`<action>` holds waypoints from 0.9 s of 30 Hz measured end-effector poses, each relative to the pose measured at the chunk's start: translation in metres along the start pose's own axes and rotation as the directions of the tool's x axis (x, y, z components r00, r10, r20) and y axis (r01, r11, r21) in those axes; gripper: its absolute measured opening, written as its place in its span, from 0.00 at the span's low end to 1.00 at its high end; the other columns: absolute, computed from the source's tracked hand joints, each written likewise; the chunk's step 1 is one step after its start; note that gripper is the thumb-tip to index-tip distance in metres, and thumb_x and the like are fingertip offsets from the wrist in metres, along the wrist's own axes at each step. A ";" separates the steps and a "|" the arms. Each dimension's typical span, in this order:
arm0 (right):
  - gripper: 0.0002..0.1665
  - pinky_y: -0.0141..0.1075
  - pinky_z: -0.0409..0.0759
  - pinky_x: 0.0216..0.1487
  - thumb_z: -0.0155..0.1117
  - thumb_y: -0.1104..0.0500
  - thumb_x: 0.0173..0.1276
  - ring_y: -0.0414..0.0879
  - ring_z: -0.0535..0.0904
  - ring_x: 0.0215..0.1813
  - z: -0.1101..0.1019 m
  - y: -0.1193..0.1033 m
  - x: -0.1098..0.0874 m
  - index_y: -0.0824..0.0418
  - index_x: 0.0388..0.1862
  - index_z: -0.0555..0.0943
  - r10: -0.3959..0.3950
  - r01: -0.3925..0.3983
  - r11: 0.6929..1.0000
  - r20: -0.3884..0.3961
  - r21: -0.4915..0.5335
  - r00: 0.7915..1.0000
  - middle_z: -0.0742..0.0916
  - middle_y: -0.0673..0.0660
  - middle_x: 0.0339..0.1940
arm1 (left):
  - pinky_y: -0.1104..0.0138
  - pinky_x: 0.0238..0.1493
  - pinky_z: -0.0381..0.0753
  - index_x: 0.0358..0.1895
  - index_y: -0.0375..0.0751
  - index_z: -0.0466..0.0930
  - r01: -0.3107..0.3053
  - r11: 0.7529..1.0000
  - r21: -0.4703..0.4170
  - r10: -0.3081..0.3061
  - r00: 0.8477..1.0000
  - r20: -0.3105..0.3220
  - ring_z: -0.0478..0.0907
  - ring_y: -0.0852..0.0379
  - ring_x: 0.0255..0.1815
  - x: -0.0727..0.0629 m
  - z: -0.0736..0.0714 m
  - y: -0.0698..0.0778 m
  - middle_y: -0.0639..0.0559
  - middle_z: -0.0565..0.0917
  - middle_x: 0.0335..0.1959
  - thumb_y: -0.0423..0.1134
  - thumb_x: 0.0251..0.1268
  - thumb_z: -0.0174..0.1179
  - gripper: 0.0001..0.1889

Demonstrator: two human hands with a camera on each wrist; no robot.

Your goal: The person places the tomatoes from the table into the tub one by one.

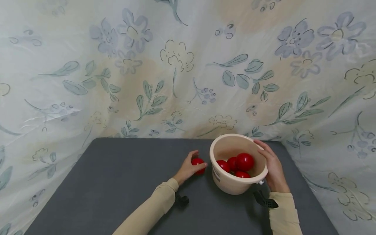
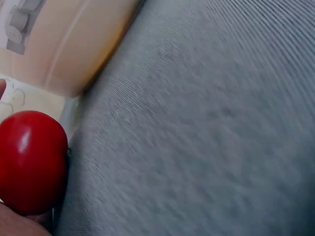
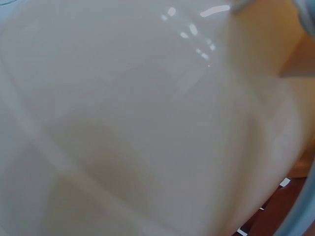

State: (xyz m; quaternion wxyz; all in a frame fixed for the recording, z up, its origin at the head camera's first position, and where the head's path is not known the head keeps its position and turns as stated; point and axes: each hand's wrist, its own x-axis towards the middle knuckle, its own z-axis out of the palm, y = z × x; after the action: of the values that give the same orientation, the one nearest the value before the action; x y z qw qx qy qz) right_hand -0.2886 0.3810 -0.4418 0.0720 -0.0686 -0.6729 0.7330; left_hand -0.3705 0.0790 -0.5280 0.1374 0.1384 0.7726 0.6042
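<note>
My left hand point(image 1: 188, 168) holds a glossy red tomato point(image 1: 198, 165) between thumb and fingers, just left of a pale pink bucket point(image 1: 232, 186). In the left wrist view the same tomato point(image 2: 32, 162) shows a small dark stem at its dimple, near the bucket's wall point(image 2: 83, 44). My right hand point(image 1: 273, 168) grips the bucket at its right side, fingers over the rim. The bucket tilts toward me and leftward. Inside it lie several red tomatoes point(image 1: 245, 162). The bucket's smooth side point(image 3: 123, 98) fills most of the right wrist view.
The dark grey tabletop point(image 1: 123, 176) spreads beneath both hands and out to the left. A floral curtain point(image 1: 176, 81) hangs behind the table and along both sides. Dark wrist straps point(image 1: 265, 199) sit over the beige sleeves.
</note>
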 end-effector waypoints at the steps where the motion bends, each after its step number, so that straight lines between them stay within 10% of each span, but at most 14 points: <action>1: 0.27 0.21 0.79 0.57 0.42 0.48 0.84 0.42 0.68 0.70 0.000 0.000 0.000 0.47 0.78 0.66 -0.001 0.001 1.000 0.002 0.003 1.000 0.69 0.51 0.75 | 0.44 0.68 0.75 0.76 0.44 0.60 0.000 1.000 0.008 0.000 1.000 -0.001 0.69 0.41 0.70 -0.001 0.000 0.000 0.41 0.69 0.74 0.50 0.61 0.70 0.42; 16: 0.27 0.21 0.78 0.57 0.42 0.48 0.84 0.42 0.68 0.71 -0.002 0.000 0.000 0.47 0.78 0.66 0.006 -0.006 1.000 -0.003 0.011 1.000 0.68 0.51 0.75 | 0.42 0.64 0.78 0.71 0.49 0.67 0.054 0.989 0.137 -0.052 0.998 -0.019 0.73 0.40 0.65 -0.005 0.002 -0.006 0.40 0.73 0.67 0.52 0.58 0.72 0.38; 27: 0.28 0.21 0.77 0.56 0.40 0.48 0.84 0.42 0.67 0.72 -0.001 -0.002 -0.001 0.46 0.79 0.63 0.007 -0.007 0.999 0.002 -0.051 1.000 0.66 0.51 0.78 | 0.47 0.63 0.80 0.71 0.39 0.70 0.015 1.000 -0.005 -0.016 0.998 -0.067 0.75 0.41 0.63 -0.007 -0.010 0.004 0.39 0.76 0.67 0.50 0.64 0.68 0.35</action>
State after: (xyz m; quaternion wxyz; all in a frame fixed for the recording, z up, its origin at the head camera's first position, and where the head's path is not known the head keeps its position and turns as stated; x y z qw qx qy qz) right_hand -0.2877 0.3819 -0.4402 0.0668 -0.0718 -0.6911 0.7161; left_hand -0.3683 0.0680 -0.5217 0.1164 0.1117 0.7763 0.6093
